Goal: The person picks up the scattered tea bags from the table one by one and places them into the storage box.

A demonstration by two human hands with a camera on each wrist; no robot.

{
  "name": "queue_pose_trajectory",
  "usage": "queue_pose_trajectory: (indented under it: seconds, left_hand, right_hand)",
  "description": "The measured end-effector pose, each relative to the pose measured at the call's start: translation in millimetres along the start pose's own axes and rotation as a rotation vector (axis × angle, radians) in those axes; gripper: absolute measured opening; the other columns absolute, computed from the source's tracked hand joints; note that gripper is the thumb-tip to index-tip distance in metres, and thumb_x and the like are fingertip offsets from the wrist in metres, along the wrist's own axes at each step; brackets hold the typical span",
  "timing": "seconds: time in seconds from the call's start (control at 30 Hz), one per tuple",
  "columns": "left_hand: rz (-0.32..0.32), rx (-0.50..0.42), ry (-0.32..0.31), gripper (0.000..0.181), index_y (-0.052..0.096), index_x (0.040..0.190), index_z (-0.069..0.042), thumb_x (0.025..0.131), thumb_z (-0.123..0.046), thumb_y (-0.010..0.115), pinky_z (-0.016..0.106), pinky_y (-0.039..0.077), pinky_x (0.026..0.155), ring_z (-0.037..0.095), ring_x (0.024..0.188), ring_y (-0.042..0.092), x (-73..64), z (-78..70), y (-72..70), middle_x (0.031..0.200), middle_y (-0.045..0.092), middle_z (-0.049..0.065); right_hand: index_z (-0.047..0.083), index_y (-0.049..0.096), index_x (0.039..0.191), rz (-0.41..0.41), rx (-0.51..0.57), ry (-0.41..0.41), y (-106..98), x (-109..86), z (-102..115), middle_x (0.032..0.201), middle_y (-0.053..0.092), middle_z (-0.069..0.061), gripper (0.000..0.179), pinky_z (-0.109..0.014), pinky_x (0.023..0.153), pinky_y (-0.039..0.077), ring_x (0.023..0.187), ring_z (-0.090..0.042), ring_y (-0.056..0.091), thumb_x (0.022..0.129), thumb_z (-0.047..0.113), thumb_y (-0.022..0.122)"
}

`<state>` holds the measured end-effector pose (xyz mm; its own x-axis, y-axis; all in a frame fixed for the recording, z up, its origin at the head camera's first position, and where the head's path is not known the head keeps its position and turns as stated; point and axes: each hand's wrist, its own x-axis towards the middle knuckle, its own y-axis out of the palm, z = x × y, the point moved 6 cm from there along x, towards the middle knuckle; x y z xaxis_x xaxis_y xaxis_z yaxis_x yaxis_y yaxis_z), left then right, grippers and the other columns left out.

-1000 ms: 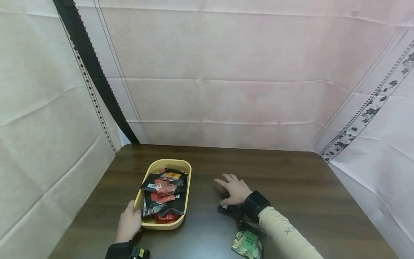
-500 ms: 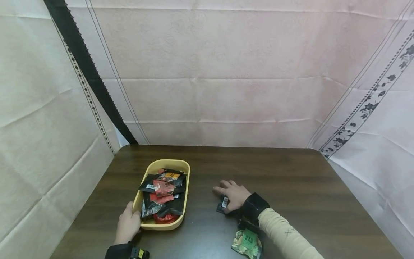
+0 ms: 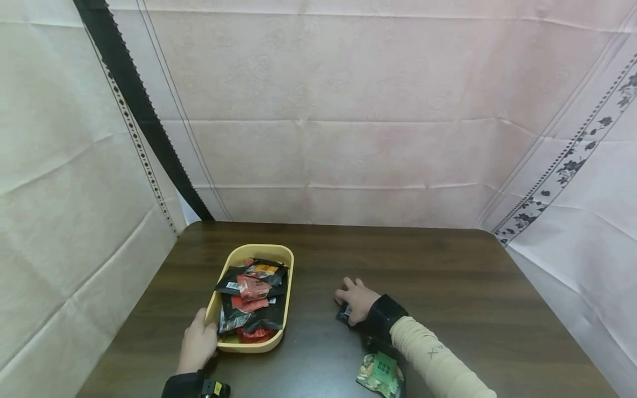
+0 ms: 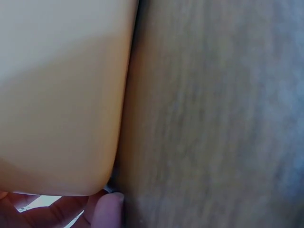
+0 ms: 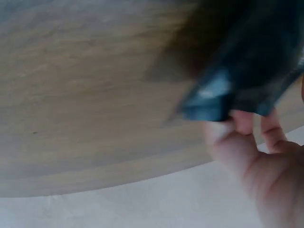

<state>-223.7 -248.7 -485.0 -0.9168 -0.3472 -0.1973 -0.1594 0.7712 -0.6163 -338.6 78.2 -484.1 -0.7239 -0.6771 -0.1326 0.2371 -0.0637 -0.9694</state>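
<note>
A pale yellow plastic tray (image 3: 291,276) on the left of the table holds several black and red snack packets (image 3: 254,287). My left hand (image 3: 197,342) grips its near left corner; in the left wrist view, fingertips (image 4: 107,211) show at the end of the tray's wall (image 4: 61,118). To the right, my right hand (image 3: 359,301) pinches the edge of a dark snack packet (image 3: 342,314), partly hidden under the hand. The right wrist view shows thumb and fingers (image 5: 232,147) on that blurred dark packet (image 5: 266,61).
A green and black snack packet (image 3: 382,373) lies near the right forearm, partly covered by it. The brown wooden table (image 3: 448,265) ends at a pale cloth (image 3: 348,155) hanging behind it, with more cloth at both sides.
My right hand has come down from spread fingers and closed on the dark packet, which has turned and shifted slightly. The left hand and the tray have stayed in place.
</note>
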Motion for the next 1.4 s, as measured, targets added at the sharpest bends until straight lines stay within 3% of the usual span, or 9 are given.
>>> queue_pose_trajectory:
  seconds: [0.1, 0.23, 0.4, 0.5, 0.67, 0.9, 1.1, 1.23, 1.4]
  left_hand:
    - [-0.001, -0.001, 0.006, 0.035, 0.033, 0.123, 0.002, 0.09, -0.006, 0.03, 0.035, 0.049, 0.049, 0.029, 0.07, 0.056, 0.1, 0.3, -1.0, 0.108, 0.048, 0.033]
    - [0.0, -0.007, -0.005, 0.036, 0.033, 0.124, 0.002, 0.089, -0.006, 0.03, 0.035, 0.049, 0.05, 0.03, 0.072, 0.056, 0.0, 0.0, -1.2, 0.11, 0.048, 0.033]
    - [0.007, -0.013, -0.016, 0.035, 0.032, 0.123, 0.003, 0.09, -0.006, 0.03, 0.035, 0.049, 0.05, 0.031, 0.074, 0.056, -0.5, -1.7, 0.7, 0.111, 0.047, 0.033]
    - [-0.001, -0.013, -0.008, 0.034, 0.033, 0.123, 0.002, 0.09, -0.006, 0.03, 0.035, 0.049, 0.05, 0.031, 0.074, 0.056, -0.9, -1.6, 1.9, 0.111, 0.048, 0.033]
    - [-0.012, -0.014, 0.01, 0.034, 0.033, 0.123, 0.002, 0.09, -0.006, 0.03, 0.035, 0.049, 0.049, 0.031, 0.074, 0.056, 0.2, -1.6, 1.3, 0.111, 0.048, 0.033]
    - [-0.026, -0.028, 0.029, 0.034, 0.035, 0.123, 0.001, 0.09, -0.007, 0.031, 0.034, 0.048, 0.049, 0.03, 0.073, 0.056, -2.2, -1.5, 0.7, 0.109, 0.049, 0.031]
    - [-0.026, -0.038, 0.022, 0.037, 0.032, 0.127, 0.001, 0.091, -0.008, 0.03, 0.034, 0.047, 0.05, 0.031, 0.076, 0.055, -2.9, -2.2, -1.0, 0.112, 0.048, 0.031]
    - [-0.027, -0.042, 0.021, 0.036, 0.033, 0.126, 0.0, 0.091, -0.007, 0.031, 0.033, 0.047, 0.05, 0.032, 0.077, 0.055, -2.8, -2.2, -1.1, 0.111, 0.048, 0.03]
    - [-0.038, -0.044, 0.037, 0.035, 0.035, 0.125, 0.0, 0.091, -0.006, 0.032, 0.033, 0.046, 0.05, 0.031, 0.076, 0.055, -2.2, -0.6, -1.1, 0.11, 0.05, 0.03]
  right_hand:
    - [0.02, 0.047, 0.081, 0.01, -0.016, -0.006, 4.8, 2.6, -0.3, 0.091, 0.037, -0.001, 0.041, -0.024, 0.05, 0.038, 0.073, -0.019, 0.044, 0.057, 0.004, 0.077]
    - [0.015, 0.042, 0.071, -0.035, -0.059, -0.097, 4.1, 4.7, 9.9, 0.079, 0.036, 0.002, 0.037, -0.022, 0.045, 0.033, 0.055, -0.012, 0.04, 0.062, -0.006, 0.071]
    - [0.014, 0.035, 0.06, -0.103, -0.142, -0.14, 2.7, 9.3, 12.2, 0.067, 0.031, 0.005, 0.039, -0.02, 0.045, 0.026, 0.053, -0.008, 0.029, 0.063, -0.008, 0.066]
    - [0.014, 0.034, 0.058, -0.14, -0.104, -0.138, -3.7, 12.7, 8.9, 0.064, 0.029, 0.006, 0.036, -0.02, 0.046, 0.023, 0.054, -0.008, 0.027, 0.061, -0.008, 0.062]
    - [0.012, 0.038, 0.062, -0.24, 0.055, -0.163, -33.6, 20.8, 16.4, 0.067, 0.031, 0.005, 0.027, -0.021, 0.048, 0.024, 0.057, -0.01, 0.029, 0.06, -0.009, 0.054]
    - [0.014, 0.036, 0.064, -0.331, 0.133, -0.236, -75.7, 41.9, 62.0, 0.069, 0.031, 0.004, 0.028, -0.022, 0.053, 0.028, 0.061, -0.012, 0.033, 0.061, -0.009, 0.052]
    - [0.012, 0.04, 0.067, -0.339, 0.214, -0.29, -92.4, 70.2, 120.6, 0.07, 0.031, 0.002, 0.025, -0.021, 0.057, 0.025, 0.063, -0.013, 0.032, 0.064, -0.008, 0.055]
    - [0.012, 0.046, 0.074, -0.274, 0.289, -0.251, -90.7, 87.0, 152.8, 0.078, 0.036, 0.001, 0.022, -0.021, 0.06, 0.028, 0.07, -0.014, 0.037, 0.069, -0.004, 0.06]
    - [0.012, 0.052, 0.091, -0.238, 0.347, -0.174, -85.1, 100.4, 175.5, 0.088, 0.041, 0.0, 0.026, -0.021, 0.064, 0.035, 0.076, -0.014, 0.044, 0.072, -0.003, 0.063]
